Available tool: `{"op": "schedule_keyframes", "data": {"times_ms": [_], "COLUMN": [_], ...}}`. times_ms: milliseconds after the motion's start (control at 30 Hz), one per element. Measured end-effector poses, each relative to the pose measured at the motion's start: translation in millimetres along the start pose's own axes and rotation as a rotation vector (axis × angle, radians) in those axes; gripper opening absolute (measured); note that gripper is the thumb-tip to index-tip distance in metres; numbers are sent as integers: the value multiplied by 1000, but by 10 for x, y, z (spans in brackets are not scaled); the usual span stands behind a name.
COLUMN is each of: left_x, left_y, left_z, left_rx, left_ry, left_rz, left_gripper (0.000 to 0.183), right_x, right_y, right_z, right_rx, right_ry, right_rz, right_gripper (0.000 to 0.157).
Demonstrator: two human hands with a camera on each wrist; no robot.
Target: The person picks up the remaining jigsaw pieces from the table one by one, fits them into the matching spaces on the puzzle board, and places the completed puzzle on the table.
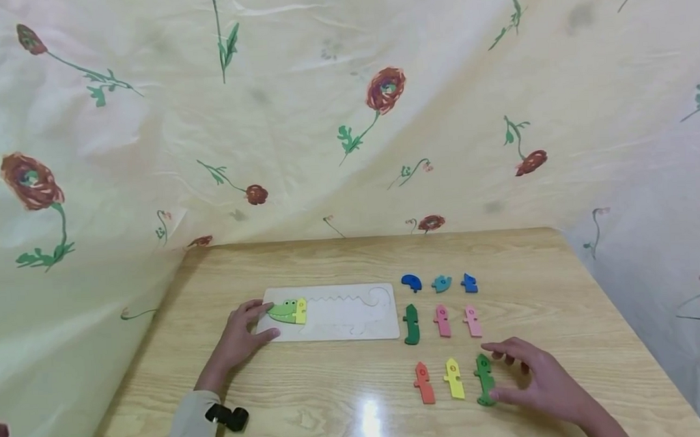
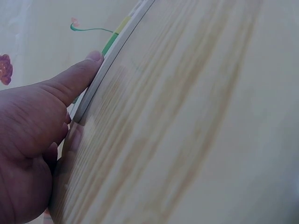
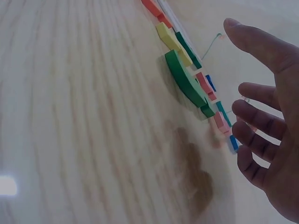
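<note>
A white puzzle board (image 1: pixel 354 322) lies on the wooden table (image 1: pixel 328 265), with a green crocodile head piece (image 1: pixel 282 311) and a yellow piece (image 1: pixel 300 310) fitted at its left end. My left hand (image 1: pixel 262 321) rests on that end, index finger by the crocodile head and thumb against the board edge (image 2: pixel 117 46). My right hand (image 1: pixel 505 374) hovers with fingers spread just right of a green piece (image 1: pixel 485 379), which also shows in the right wrist view (image 3: pixel 184 81). The hand (image 3: pixel 243 70) holds nothing there.
Loose pieces lie in rows right of the board: blue (image 1: pixel 411 282), teal (image 1: pixel 441 283), blue (image 1: pixel 469 283), dark green (image 1: pixel 411 324), two pink (image 1: pixel 442 321), orange (image 1: pixel 424 383), yellow (image 1: pixel 453 378). A flowered cloth (image 1: pixel 345 114) hangs behind and beside the table.
</note>
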State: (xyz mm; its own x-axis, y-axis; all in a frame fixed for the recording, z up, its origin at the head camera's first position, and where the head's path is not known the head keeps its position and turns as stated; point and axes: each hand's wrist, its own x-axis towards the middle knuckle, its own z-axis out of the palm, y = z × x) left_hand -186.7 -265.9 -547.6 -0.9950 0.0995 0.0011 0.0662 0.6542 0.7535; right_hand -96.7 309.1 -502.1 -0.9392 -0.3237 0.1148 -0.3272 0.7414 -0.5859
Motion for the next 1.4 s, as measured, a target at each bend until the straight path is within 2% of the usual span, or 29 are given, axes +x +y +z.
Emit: {"op": "schedule_keyframes", "data": {"times_ms": [433,867,1400], "left_x": [9,12,5], "left_y": [0,-7,-6], "left_z": [-5,-5,-2], "left_rx": [3,-2,-12], "left_ry": [-9,-14,-10], "left_rz": [6,-15,-10], "left_gripper": [68,69,71], "right_x": [-46,-42,-50], "right_y": [83,98,30], "right_z": [28,120,172], "right_rx": [-2,-32,-64], "right_ry": [-112,-135,-151], "right_rz": [78,119,164], "right_gripper": [82,97,97]}}
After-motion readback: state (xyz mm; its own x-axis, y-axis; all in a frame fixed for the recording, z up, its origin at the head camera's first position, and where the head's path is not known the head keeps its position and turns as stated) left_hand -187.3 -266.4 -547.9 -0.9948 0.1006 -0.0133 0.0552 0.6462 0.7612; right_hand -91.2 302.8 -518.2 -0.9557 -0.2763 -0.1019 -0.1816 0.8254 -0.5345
